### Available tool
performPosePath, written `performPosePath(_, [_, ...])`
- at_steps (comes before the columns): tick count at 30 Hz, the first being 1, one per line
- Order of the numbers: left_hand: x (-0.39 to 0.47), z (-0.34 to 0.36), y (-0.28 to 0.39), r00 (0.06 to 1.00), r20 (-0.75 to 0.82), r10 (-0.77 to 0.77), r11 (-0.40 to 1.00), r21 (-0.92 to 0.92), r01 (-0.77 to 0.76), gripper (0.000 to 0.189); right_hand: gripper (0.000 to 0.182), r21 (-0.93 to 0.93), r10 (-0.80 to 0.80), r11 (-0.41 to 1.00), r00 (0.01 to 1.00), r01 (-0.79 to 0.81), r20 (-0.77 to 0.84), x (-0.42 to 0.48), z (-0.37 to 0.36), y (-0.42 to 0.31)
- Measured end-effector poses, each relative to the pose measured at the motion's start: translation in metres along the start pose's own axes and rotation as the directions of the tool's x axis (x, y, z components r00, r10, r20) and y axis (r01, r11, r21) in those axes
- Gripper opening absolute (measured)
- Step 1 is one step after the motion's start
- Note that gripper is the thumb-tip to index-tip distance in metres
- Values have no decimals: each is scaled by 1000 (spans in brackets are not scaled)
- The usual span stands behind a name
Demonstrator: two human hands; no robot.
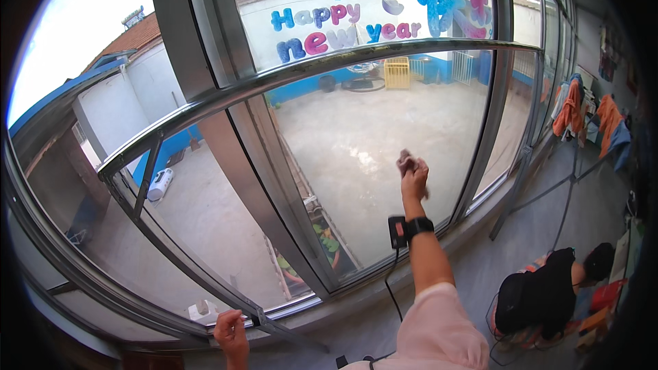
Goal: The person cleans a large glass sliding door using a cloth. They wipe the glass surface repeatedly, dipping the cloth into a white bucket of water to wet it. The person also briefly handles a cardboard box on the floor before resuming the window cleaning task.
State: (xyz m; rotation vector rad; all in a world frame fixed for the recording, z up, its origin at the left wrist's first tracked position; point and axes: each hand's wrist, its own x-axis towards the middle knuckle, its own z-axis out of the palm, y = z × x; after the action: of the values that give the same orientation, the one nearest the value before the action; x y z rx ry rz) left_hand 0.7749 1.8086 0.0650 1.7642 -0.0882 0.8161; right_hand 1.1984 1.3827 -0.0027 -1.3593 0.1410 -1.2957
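Note:
My right hand (414, 179) grips a crumpled brown cloth (407, 160) in front of a large glass pane (370, 128); whether the cloth touches the glass is hard to tell. On that wrist is a black strap (420, 227) with a small black device (397, 232) and a cable hanging from it. Low in the view, my left hand (231, 333) has its fingers curled beside the lower frame of a metal rack (257, 313). Nothing plainly shows in it, but its palm side is partly hidden. A white block-like object (203, 311) appears just behind it.
The rack's chrome bar (329, 59) crosses before the window. Colourful stickers (318, 31) decorate the upper pane. Clothes (568, 108) hang on a drying stand (573, 177) at right. Below lies a black-covered shape (537, 288), possibly a bent-over person. Outside is a concrete yard (329, 113).

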Motion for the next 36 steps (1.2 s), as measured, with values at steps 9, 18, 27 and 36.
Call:
performPosePath(9, [14,86,5,799,601,-27,988,137,-70,51,25,-86,490,308,81,-948,868,-209,-84,-231])
performPosePath(18, [21,71,6,822,548,-152,979,-32,203,18,23,42,335,729,410,-683,848,-220,-115,-271])
performPosePath(27, [12,55,-54,775,606,-181,785,-386,485,29,64,-113,253,497,19,-860,967,-287,-122,-318])
performPosePath(36, [54,77,-29,792,575,207,970,-12,-245,41,87,-119,-11,175,-123,-977,992,-296,-98,-280])
